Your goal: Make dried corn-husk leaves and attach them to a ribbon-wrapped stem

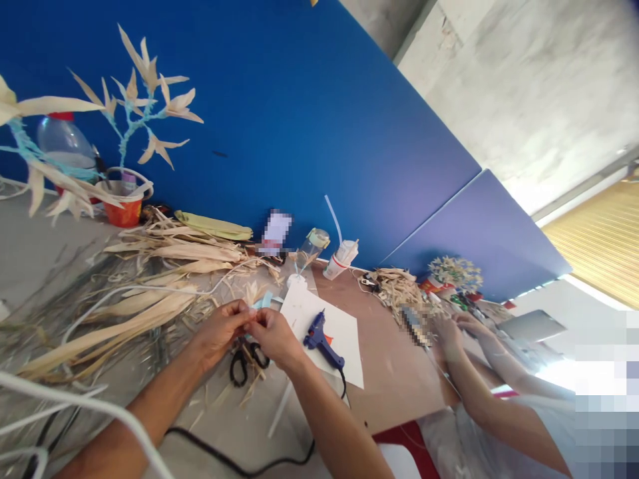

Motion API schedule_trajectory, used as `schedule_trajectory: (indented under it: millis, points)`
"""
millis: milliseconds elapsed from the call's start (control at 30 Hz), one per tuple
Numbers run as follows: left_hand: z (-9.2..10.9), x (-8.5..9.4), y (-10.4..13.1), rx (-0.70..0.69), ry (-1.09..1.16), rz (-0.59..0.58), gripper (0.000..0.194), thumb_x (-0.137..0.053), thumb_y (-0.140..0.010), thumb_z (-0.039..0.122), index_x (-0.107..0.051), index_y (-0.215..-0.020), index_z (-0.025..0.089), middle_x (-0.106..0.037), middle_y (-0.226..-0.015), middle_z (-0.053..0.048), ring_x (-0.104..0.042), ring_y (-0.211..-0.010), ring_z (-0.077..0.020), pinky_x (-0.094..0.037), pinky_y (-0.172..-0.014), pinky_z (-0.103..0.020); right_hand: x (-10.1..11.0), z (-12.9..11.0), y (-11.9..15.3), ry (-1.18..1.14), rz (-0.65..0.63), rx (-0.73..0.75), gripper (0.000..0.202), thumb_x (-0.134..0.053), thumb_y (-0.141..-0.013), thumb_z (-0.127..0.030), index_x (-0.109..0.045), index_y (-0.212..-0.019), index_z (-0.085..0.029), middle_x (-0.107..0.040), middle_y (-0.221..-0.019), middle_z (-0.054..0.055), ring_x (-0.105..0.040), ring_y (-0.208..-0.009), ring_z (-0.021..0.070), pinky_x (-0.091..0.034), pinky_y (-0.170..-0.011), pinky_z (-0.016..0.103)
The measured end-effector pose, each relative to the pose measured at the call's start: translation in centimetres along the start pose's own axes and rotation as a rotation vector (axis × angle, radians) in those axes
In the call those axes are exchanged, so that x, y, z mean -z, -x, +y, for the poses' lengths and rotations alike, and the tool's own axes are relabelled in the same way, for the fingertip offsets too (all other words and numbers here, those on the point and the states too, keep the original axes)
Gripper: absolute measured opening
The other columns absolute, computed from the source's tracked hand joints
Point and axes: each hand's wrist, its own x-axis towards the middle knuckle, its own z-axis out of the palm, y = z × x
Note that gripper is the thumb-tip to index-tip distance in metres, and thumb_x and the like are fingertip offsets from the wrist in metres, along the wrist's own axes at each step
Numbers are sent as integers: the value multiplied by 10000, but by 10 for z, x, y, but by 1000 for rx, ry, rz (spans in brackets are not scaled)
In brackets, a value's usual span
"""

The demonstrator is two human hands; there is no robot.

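My left hand (227, 327) and my right hand (273, 334) meet fingertip to fingertip above the table, both in a pinch. What lies between the fingers is small and mostly hidden. A light-blue strip (263, 299) and a pale dried-husk flower (252, 291) show just beyond the fingertips; whether either is held, I cannot tell. Black-handled scissors (239, 368) lie below my hands, partly covered. To the right, a dark blue glue gun (319, 336) rests on a white sheet of paper (352, 359). A translucent stick (279, 409) lies below my right hand.
Dried corn husks (144, 313) cover the left side, crossed by a white cable (120, 289). A husk-flower branch (132, 126) rises from a red pot (122, 211). At the back stand a jar (314, 245) and a cup (341, 258). Another person's hands (449, 332) work at right.
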Motion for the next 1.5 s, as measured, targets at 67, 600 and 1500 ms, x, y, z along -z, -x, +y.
schedule_trajectory:
  millis: [67,600,1500]
  points:
    - [1,0,0,3,-39,9,392,-824,-511,369,-489,-566,174,-512,-522,57,-464,-506,-91,-338,-492,-207,2,-2,1,92,-14,-10,185,-700,-657,-251,-532,-632,-177,-443,-548,-74,-374,-531,80,-281,-516,225]
    - [-15,8,-10,-287,-667,26,290,-669,-655,459,-578,-601,189,-509,-552,21,-450,-555,-151,-346,-534,-262,14,-6,-2,-188,84,-53,282,-764,-612,-360,-549,-620,-177,-466,-517,-72,-367,-494,69,-264,-497,219]
    - [-9,7,-5,-223,-575,97,307,-714,-651,463,-674,-830,217,-579,-634,4,-475,-567,-177,-349,-525,-273,148,52,-115,137,498,94,32,-494,-694,-229,-498,-673,-204,-579,-570,-29,-542,-553,133,-402,-557,245]
